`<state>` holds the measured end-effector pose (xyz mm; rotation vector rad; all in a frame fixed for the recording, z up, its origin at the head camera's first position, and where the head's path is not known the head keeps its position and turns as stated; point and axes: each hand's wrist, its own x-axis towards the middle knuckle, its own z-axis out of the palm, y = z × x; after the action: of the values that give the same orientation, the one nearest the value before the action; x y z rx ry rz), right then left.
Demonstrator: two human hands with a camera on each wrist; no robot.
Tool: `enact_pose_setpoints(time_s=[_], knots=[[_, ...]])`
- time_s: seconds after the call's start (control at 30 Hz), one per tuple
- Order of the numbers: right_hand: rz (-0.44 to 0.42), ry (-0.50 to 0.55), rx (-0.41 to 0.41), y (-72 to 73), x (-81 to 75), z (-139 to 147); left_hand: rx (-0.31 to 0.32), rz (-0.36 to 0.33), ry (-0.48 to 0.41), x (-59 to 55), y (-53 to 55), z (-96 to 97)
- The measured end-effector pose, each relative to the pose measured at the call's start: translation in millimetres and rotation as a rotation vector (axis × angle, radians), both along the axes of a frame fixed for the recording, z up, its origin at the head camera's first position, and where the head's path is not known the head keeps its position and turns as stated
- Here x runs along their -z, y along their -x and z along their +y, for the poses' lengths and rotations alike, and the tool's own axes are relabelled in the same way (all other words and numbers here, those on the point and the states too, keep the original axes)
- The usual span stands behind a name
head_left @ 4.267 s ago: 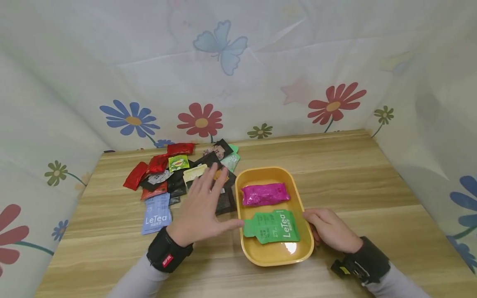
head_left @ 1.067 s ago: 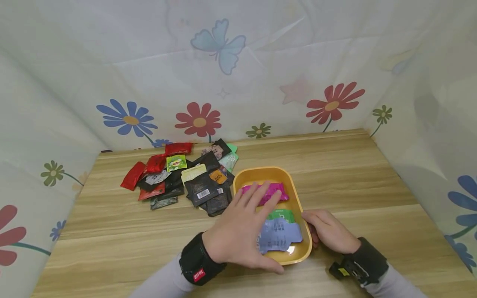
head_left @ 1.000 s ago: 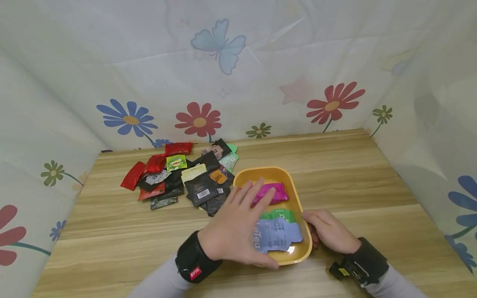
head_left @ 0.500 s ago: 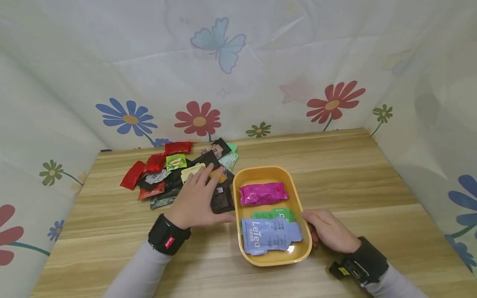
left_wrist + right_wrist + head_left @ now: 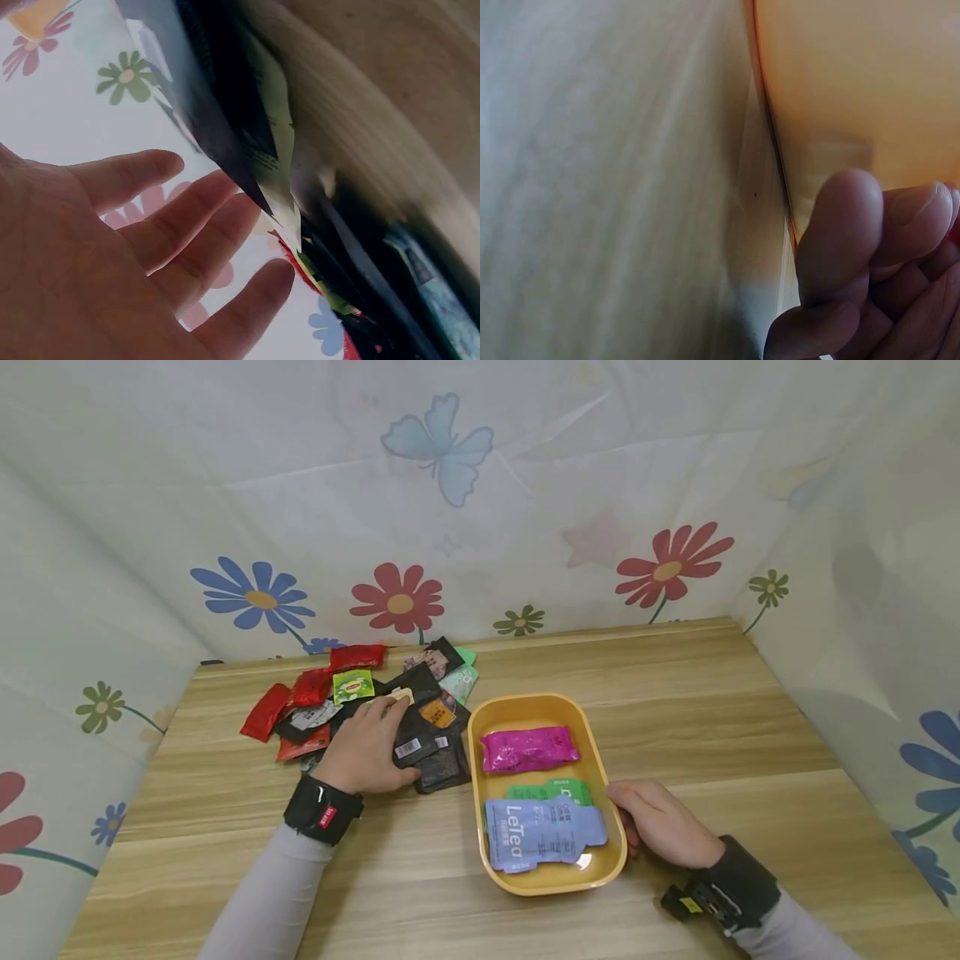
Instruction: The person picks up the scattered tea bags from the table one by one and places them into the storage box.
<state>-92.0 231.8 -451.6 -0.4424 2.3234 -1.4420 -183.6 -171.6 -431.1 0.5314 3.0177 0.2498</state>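
My left hand (image 5: 363, 752) reaches over the pile of tea sachets, fingers loosely bent and thumb spread to the right. Its fingertips lie right at a cream-edged sachet (image 5: 403, 695) and a black sachet with a barcode (image 5: 411, 748). The left wrist view shows these sachets (image 5: 255, 120) close above the relaxed fingers (image 5: 191, 232). My right hand (image 5: 667, 822) grips the right rim of a yellow tray (image 5: 551, 887), thumb at the edge and fingers curled against its wall. Inside the tray are a magenta packet (image 5: 528, 749), a green sachet (image 5: 551, 791) and a blue LeTea sachet (image 5: 536, 833) overlapping it.
Red packets (image 5: 266, 712) and a yellow-green sachet (image 5: 352, 686) lie at the pile's left and back. A pale green sachet (image 5: 459, 682) sits at its right end. Everything rests on a wooden table (image 5: 697, 710), with a flowered cloth (image 5: 517, 527) behind.
The blue LeTea sachet moved from the table into the tray, onto the green one. My left hand let it go and moved left, back to the pile. My right hand stays at the tray.
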Motion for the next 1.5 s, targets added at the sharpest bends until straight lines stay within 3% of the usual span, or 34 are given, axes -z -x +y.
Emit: enact_pose_setpoints(time_s=[0.53, 0.87, 1.03, 1.2, 1.33, 1.5], knots=[[-0.016, -0.009, 0.01, 1.0, 1.0, -0.1, -0.031, 0.013, -0.02, 9.9, 5.3, -0.9], [-0.012, -0.006, 0.005, 1.1, 2.0, 0.4, -0.033, 0.023, -0.05, 1.5, 1.2, 2.4], [-0.012, -0.007, 0.004, 1.1, 1.8, 0.6, 0.015, 0.083, -0.1, -16.6, -11.2, 13.8], [-0.008, 0.0, -0.001, 0.7, 1.2, 0.9, 0.114, 0.14, -0.173, -35.4, -30.6, 32.3], [-0.003, 0.003, -0.002, 0.3, 0.8, 0.7, 0.215, 0.184, -0.23, -41.7, -45.9, 49.1], [-0.002, 0.002, 0.004, -0.1, 0.4, 0.0, 0.328, 0.163, -0.272, -45.1, -67.4, 73.3]])
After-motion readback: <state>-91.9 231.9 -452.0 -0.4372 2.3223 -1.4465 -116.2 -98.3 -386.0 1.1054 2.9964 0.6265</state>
